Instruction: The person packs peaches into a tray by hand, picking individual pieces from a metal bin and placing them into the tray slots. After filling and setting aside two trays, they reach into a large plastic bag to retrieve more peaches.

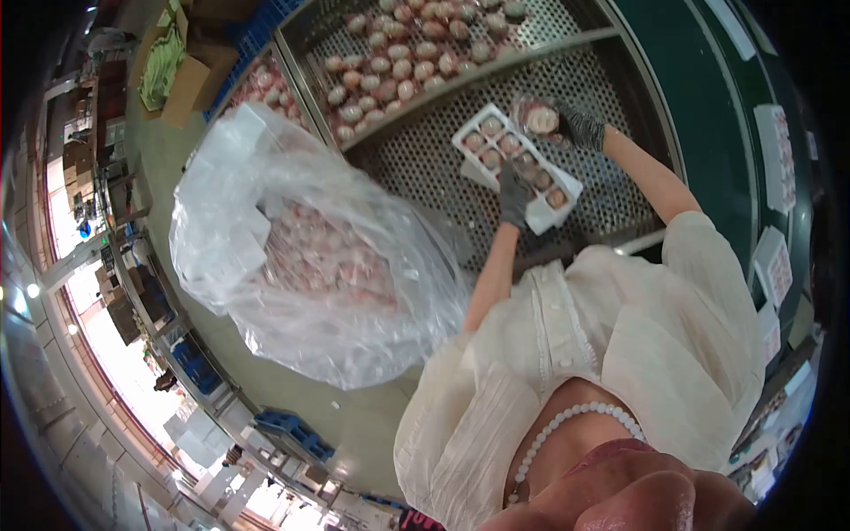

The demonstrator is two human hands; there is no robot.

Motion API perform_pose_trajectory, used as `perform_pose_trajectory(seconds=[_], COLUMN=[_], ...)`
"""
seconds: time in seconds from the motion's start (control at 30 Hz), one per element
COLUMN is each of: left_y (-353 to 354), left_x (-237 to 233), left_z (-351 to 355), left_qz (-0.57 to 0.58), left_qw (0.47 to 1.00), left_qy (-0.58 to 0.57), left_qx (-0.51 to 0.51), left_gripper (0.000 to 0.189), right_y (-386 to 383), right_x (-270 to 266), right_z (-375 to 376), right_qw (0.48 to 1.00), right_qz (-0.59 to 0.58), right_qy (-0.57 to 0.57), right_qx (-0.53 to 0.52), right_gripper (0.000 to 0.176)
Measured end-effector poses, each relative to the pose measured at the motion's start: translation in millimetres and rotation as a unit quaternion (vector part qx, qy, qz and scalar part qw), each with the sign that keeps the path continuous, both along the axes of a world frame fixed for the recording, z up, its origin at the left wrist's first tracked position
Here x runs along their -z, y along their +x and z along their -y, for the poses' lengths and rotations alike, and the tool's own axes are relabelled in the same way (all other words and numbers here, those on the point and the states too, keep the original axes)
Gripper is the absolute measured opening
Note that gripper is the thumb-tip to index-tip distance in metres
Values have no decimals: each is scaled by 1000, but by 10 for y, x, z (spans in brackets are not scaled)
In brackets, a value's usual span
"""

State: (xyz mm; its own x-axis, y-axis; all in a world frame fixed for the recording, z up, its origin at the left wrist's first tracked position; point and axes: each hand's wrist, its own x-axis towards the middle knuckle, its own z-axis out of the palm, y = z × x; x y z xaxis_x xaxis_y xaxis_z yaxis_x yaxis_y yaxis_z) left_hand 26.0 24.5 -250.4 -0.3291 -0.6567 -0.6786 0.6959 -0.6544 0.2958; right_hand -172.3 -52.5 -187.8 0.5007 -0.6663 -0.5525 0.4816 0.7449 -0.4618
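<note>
My left hand, in a dark grey glove, is at the near long side of a white tray with round, pinkish-brown items in its compartments. Its fingers are closed on the tray's edge and reach over the items. Another white tray is partly visible beneath. My right hand, in a striped dark glove, is closed on a round item in clear plastic, just beyond the tray's far side. Both hands are over a perforated metal bin.
Many wrapped round items lie in the metal compartment beyond. A large clear plastic bag of similar items stands at left. A cardboard box is at upper left. Filled white trays sit on the right, beside a green surface.
</note>
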Motion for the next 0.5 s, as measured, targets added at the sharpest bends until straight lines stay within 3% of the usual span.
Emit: perform_pose_trajectory(seconds=[0.03, 0.07, 0.1, 0.13, 0.17, 0.2, 0.27, 0.3, 0.33, 0.4, 0.47, 0.5], left_y=[25, 0, 65, 71, 95, 100, 140, 132, 125, 108, 100, 152], left_x=[-47, -263, 31, -45, -208, -345, -436, -421, -400, -297, 57, 148], left_z=[51, 38, -23, -101, -121, -143, -338, -440, -554, -758, -931, -943], left_qz=[-24, 120, 210, 207, 259, 307, 344, 384, 422, 443, 660, 632], left_qw=[998, 975, 928, 930, 917, 888, 873, 863, 852, 836, 608, 614], left_qy=[-48, -188, -302, -297, -244, -189, -224, -209, -192, -190, -372, -373], left_qx=[-32, -5, 67, 67, 178, 286, 264, 253, 242, 263, 235, 290], left_gripper=[31, 34, 28, 28, 26, 24, 13, 13, 14, 15, 18, 38], right_y=[134, 263, 340, 393, 396, 443, 562, 587, 574, 661, 697, 698], right_x=[-231, -283, -308, -280, -123, -230, -422, -234, -44, -68, -59, -111], right_z=[-268, -511, -696, -878, -1015, -1120, -1301, -1453, -1593, -1757, -1754, -1714], right_qw=[999, 999, 990, 971, 942, 941, 925, 918, 918, 807, 780, 745], right_qz=[-34, -32, -127, -220, -294, -293, -334, -361, -360, -541, -574, -603], right_qy=[17, 25, 31, 38, 46, 48, 50, -107, -104, -184, -196, -229], right_qx=[-23, -23, -54, -86, -158, -160, -174, -127, -128, -152, -155, -170], right_gripper=[41, 41, 43, 46, 51, 51, 36, 47, 47, 60, 55, 52])
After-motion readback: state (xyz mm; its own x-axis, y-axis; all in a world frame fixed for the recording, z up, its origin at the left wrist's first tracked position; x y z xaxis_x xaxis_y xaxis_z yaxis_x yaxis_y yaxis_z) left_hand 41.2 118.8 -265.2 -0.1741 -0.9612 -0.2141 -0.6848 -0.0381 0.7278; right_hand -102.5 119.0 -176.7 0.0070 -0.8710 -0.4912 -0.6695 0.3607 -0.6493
